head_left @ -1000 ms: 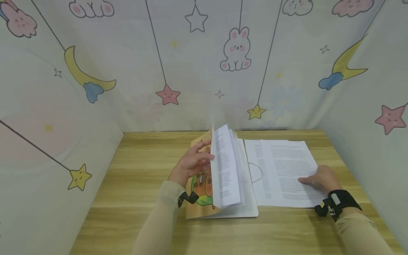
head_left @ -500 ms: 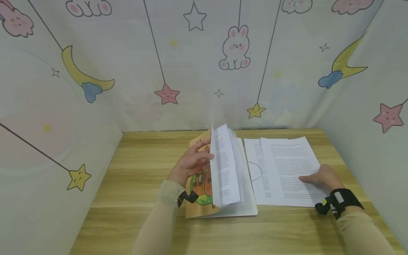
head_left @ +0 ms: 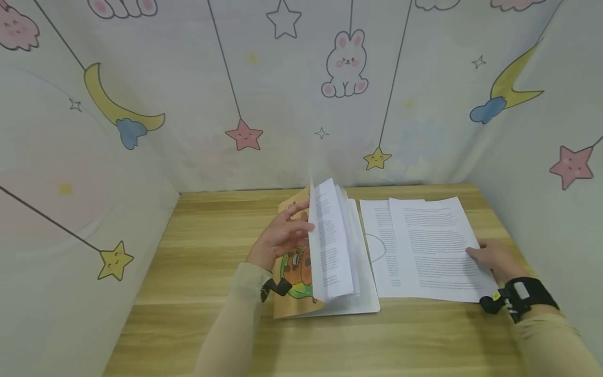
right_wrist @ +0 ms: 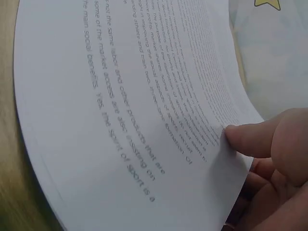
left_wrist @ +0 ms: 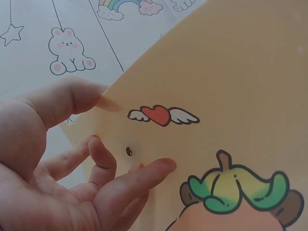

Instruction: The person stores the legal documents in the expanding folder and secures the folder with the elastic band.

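My left hand (head_left: 280, 235) pinches the edge of a tan folder's cover (left_wrist: 240, 72), printed with a cartoon and a winged heart. Thumb at the edge and fingers along the outer face keep it tilted up. Printed pages (head_left: 332, 241) stand half raised inside, over the white back of the folder (head_left: 369, 296). On the right, a printed sheet (head_left: 438, 251) is pinched at its right edge by my right hand (head_left: 501, 259), thumb on top and fingers underneath. The right wrist view shows that sheet of paper (right_wrist: 96, 144) bending upward. More printed paper (head_left: 377, 220) lies partly hidden beneath it.
The wooden table (head_left: 198, 272) runs back to a white curtain (head_left: 282, 89) printed with stars, moons and rabbits, which also encloses both sides. A thin rounded outline (head_left: 384, 246) shows beside the folder's right edge, over the papers.
My right hand has moved right, from lying over the sheet to its right edge, and the top sheet has shifted slightly right. The left hand and raised cover stay much the same.
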`<state>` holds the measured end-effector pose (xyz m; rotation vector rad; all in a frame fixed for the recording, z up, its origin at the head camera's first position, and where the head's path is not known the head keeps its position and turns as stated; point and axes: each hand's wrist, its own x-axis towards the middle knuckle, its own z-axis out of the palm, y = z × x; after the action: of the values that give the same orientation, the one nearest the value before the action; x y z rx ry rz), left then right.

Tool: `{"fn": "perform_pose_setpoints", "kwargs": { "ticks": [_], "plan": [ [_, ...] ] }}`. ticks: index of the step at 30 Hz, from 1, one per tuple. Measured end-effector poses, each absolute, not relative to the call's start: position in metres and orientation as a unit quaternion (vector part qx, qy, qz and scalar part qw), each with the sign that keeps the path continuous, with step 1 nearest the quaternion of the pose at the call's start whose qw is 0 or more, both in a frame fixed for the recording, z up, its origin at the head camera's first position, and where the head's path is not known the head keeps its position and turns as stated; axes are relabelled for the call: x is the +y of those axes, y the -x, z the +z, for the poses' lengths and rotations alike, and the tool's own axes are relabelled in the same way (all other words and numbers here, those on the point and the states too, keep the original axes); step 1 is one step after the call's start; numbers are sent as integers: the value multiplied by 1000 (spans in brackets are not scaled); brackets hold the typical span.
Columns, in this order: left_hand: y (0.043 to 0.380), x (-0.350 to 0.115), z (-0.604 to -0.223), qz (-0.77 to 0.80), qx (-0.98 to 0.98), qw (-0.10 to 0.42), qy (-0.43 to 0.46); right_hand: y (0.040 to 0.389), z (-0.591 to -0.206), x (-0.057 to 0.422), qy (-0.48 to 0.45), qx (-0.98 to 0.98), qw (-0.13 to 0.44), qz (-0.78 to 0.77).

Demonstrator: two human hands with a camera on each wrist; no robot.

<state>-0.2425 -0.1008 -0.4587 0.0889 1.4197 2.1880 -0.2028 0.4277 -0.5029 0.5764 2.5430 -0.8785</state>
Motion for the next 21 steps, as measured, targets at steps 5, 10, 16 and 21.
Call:
{"fn": "perform_pose_setpoints", "kwargs": {
  "ticks": [5, 10, 16, 21],
  "plan": [
    [242, -102, -457, 806, 530, 260, -36, 199, -507, 439, -181, 918, 174, -307],
    [243, -102, -456, 807, 528, 261, -35, 195, -509, 444, -158, 932, 134, -298],
    [243, -102, -456, 805, 532, 260, -35, 190, -512, 445, -146, 930, 115, -318],
    [244, -103, -458, 804, 534, 260, -36, 186, -514, 448, -105, 932, 100, -331]
  ]
}}
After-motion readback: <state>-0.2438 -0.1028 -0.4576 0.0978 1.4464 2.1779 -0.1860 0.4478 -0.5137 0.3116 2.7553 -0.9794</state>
